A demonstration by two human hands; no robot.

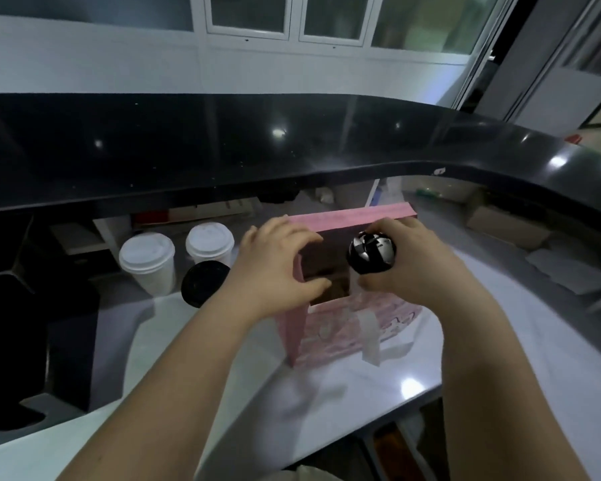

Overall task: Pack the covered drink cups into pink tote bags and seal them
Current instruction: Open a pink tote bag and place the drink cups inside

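Our left hand point(275, 269) grips the left rim of the pink tote bag point(327, 331), upright on the white counter point(361, 397). Our right hand point(410, 272) clasps a black-lidded cup point(372, 253) over its open mouth.

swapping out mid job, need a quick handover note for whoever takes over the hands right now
Left hand grips the near-left rim of the pink tote bag, holding its mouth open.
Right hand holds a black-topped cup at the bag's mouth, not yet released.
The bag stands upright on the white counter. To its left wait two white-lidded cups and one black-lidded cup.
Done: bag opened, one cup at the opening. Whether anything is already inside is hidden.
Left: lower this cup in, pack the three waiting cups, seal the bag.
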